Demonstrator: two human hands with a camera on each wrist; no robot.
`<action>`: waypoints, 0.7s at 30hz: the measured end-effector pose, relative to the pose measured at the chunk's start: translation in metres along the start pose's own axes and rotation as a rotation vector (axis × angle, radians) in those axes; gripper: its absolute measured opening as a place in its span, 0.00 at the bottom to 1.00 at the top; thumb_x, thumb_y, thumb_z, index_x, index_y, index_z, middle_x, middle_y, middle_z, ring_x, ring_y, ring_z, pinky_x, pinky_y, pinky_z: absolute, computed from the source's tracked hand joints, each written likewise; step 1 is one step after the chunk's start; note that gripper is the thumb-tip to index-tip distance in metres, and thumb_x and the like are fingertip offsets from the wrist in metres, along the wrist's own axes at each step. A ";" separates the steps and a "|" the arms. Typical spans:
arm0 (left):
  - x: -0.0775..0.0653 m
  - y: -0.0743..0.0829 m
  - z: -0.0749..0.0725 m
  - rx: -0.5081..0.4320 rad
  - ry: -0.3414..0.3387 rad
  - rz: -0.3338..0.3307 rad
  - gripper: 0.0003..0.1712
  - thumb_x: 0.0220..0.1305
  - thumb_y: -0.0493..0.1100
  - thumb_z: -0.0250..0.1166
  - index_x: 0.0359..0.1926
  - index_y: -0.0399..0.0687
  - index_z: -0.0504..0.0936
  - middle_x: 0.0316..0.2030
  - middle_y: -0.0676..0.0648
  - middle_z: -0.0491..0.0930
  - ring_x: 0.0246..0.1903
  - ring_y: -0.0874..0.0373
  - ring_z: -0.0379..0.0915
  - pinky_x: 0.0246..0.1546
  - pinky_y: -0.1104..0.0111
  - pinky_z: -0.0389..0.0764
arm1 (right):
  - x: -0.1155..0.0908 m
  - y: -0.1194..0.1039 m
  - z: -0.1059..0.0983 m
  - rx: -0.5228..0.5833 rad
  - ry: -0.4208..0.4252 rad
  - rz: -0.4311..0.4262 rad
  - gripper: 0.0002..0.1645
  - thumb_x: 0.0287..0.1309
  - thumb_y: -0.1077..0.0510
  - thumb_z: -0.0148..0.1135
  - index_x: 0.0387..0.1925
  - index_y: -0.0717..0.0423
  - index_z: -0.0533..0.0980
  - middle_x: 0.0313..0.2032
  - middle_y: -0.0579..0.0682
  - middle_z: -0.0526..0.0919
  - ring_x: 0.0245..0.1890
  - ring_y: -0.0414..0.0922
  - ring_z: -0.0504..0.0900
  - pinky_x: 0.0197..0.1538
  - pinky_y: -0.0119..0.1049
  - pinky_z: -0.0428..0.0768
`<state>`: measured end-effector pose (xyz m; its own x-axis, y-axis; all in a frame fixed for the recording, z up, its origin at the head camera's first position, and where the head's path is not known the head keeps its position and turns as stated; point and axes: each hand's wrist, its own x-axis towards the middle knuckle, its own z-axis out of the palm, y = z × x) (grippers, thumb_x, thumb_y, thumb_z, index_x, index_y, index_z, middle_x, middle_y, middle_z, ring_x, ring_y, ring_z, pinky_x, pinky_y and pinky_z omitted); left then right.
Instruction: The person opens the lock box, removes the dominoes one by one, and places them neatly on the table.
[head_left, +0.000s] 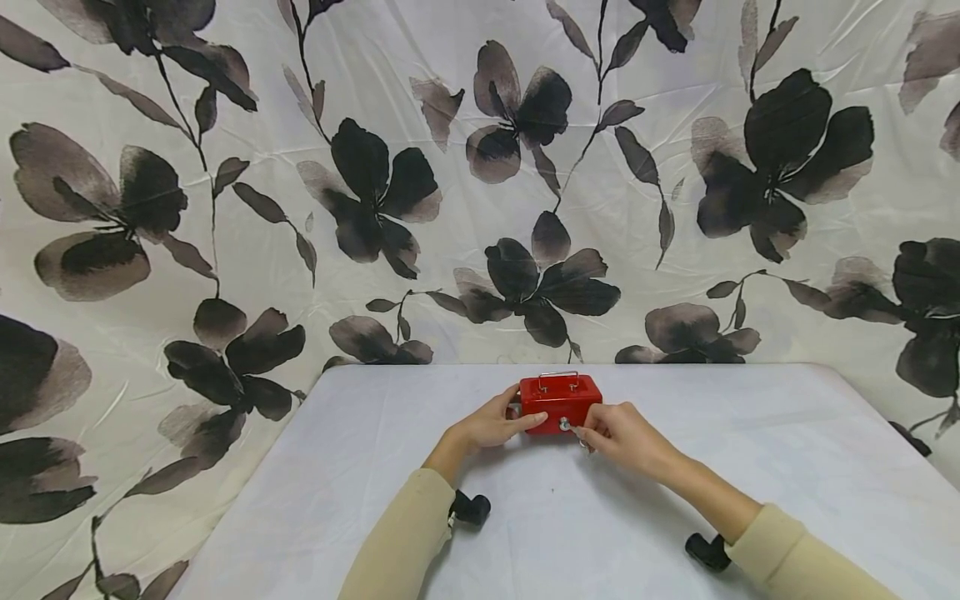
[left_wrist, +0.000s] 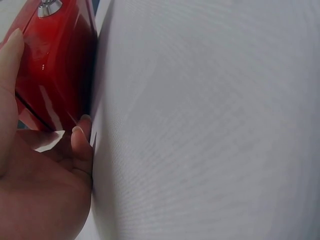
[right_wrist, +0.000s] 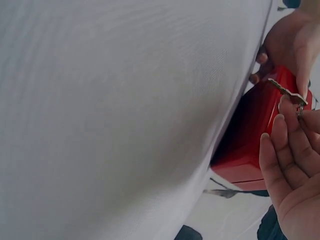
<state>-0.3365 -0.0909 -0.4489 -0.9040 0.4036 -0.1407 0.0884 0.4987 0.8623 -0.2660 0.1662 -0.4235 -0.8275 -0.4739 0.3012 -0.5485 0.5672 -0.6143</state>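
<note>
A small red cash box (head_left: 558, 402) with a wire handle on its lid stands on the white-covered table. My left hand (head_left: 495, 419) grips its left end, the thumb lying along the front face and the other fingers around the side. On the front is a round silver lock (head_left: 565, 424). My right hand (head_left: 618, 433) is right at this lock, pinching a small key between thumb and forefinger. A second key (right_wrist: 287, 91) hangs from a ring by those fingertips. Whether the pinched key sits inside the lock is hidden.
The white tablecloth (head_left: 525, 533) spreads around the box, which stands near the table's far edge. Behind it hangs a white curtain (head_left: 420, 208) with dark flowers. Black wrist cameras (head_left: 471, 508) are strapped under both forearms.
</note>
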 end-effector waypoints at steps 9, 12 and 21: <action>0.001 -0.001 0.000 -0.036 -0.012 0.000 0.54 0.61 0.65 0.71 0.79 0.49 0.57 0.55 0.47 0.74 0.55 0.50 0.68 0.54 0.53 0.75 | 0.002 -0.005 0.003 -0.067 0.000 0.006 0.08 0.63 0.65 0.67 0.29 0.55 0.78 0.22 0.39 0.82 0.22 0.33 0.76 0.28 0.29 0.79; 0.001 -0.001 0.000 -0.038 -0.017 0.003 0.54 0.62 0.64 0.71 0.79 0.49 0.56 0.57 0.46 0.74 0.57 0.50 0.68 0.58 0.49 0.75 | 0.003 -0.007 0.003 -0.087 0.002 0.006 0.08 0.63 0.65 0.67 0.29 0.55 0.78 0.21 0.38 0.81 0.21 0.33 0.74 0.27 0.29 0.78; 0.000 -0.001 -0.001 -0.041 -0.024 0.005 0.54 0.62 0.64 0.71 0.80 0.50 0.55 0.63 0.45 0.73 0.61 0.48 0.67 0.63 0.44 0.72 | 0.005 -0.011 0.006 -0.120 0.019 -0.012 0.09 0.61 0.66 0.67 0.27 0.54 0.78 0.20 0.37 0.78 0.20 0.33 0.72 0.27 0.28 0.78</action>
<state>-0.3367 -0.0920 -0.4490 -0.8934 0.4243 -0.1474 0.0751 0.4646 0.8823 -0.2632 0.1540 -0.4198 -0.8223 -0.4689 0.3225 -0.5678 0.6386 -0.5194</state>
